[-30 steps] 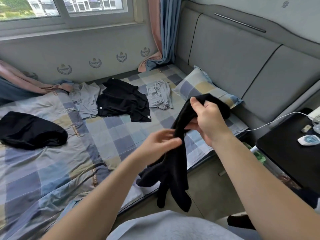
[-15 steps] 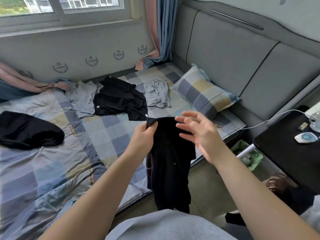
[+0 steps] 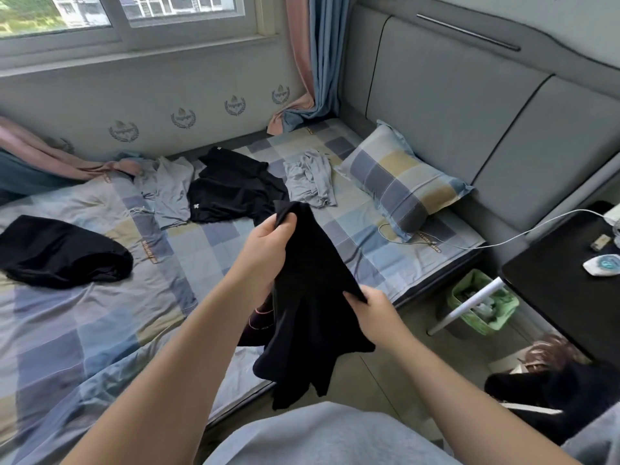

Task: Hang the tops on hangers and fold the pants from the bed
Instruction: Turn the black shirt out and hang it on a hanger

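1. The left hand (image 3: pixel 268 245) is raised over the near side of the bed (image 3: pixel 208 250), fingers curled tight round the top corner of a black garment (image 3: pixel 312 280)
2. The right hand (image 3: pixel 372 312) sits lower and nearer the body, pinching a fold on the garment's right edge between thumb and fingers
3. The black garment hangs in the air between and below the two hands, its loose ends dangling past the bed's edge; whether it is a top or pants cannot be told
4. Just beyond the left hand a black top (image 3: pixel 231 193) with a small white mark lies spread on the bed, a grey garment (image 3: pixel 172 193) just beside it on the left
5. Beyond and slightly right of the left hand, a crumpled grey piece (image 3: pixel 310 181) lies next to a checked pillow (image 3: pixel 402 182)
6. Far to the left of the left hand a black bundle (image 3: pixel 63 253) lies on the bed, well apart from the others
7. To the right of the right hand a green bin (image 3: pixel 483 307) stands on the floor beside a black table (image 3: pixel 563 297), and a white cable (image 3: pixel 503 241) runs from the table to the bed near the pillow
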Motion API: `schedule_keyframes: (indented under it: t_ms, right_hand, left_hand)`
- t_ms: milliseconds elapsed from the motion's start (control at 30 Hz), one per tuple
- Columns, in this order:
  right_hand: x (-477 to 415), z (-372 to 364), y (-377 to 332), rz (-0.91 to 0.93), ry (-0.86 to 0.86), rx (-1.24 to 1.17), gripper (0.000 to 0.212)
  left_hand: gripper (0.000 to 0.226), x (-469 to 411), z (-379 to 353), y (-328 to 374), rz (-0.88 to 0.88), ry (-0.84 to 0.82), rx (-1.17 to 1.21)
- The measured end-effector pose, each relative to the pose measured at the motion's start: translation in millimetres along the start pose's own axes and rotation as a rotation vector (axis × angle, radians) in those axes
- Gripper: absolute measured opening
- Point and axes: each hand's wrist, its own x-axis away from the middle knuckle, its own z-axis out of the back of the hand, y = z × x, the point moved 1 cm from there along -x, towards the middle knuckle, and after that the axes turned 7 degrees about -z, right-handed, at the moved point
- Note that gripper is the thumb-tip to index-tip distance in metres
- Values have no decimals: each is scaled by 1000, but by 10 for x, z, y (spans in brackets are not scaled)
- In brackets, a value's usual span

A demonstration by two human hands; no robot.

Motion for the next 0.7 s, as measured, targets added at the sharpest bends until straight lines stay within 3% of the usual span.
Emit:
schedule_keyframes:
  t_ms: [233, 300, 500, 633, 700]
  right_hand:
    - [-44, 408, -420, 164, 74, 112, 32]
    - [-29, 494, -549, 186, 92, 50, 25]
    - [62, 534, -784, 45, 86, -308, 22]
    - [133, 518, -970, 35, 143, -478, 21]
    - [170, 523, -1034, 13, 135, -593, 23]
  left_hand:
    - [28, -126, 287, -68, 42, 49, -80]
    - [25, -136, 296, -108, 37, 14, -123]
    - [21, -12, 90, -309, 43, -236, -445]
    - [57, 146, -74, -477, 186, -553, -557]
    - [65, 181, -150, -582, 182, -606, -570]
